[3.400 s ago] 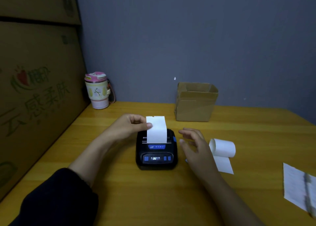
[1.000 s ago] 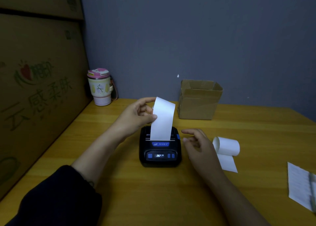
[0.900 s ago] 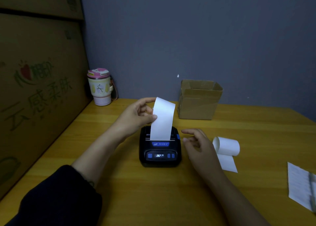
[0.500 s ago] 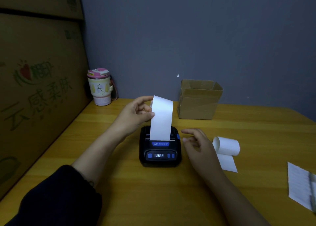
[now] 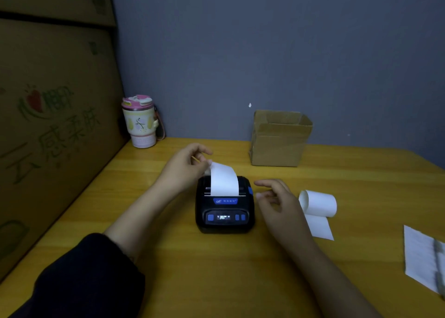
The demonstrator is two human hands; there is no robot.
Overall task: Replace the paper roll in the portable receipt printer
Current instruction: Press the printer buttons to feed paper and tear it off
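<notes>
A black portable receipt printer [image 5: 224, 215] with blue buttons and a lit display sits mid-table, its lid closed. A white paper strip [image 5: 223, 180] comes out of its slot and bends backward and left. My left hand [image 5: 185, 167] pinches the strip's free end behind the printer. My right hand [image 5: 277, 199] hovers just right of the printer, fingers apart, holding nothing. A second paper roll [image 5: 319, 203] lies on the table to the right, with a loose tail toward me.
An open cardboard box [image 5: 279, 138] stands behind the printer by the grey wall. A pink-lidded tumbler [image 5: 140, 121] is at the back left. Large printed cartons [image 5: 48, 125] wall off the left side. A printed receipt sheet [image 5: 423, 257] lies at the right edge of the wooden table [image 5: 216, 269].
The strip grew longer out of the printer while my left hand held it up; now the left hand has lowered and folded it backward. The right hand stayed beside the printer.
</notes>
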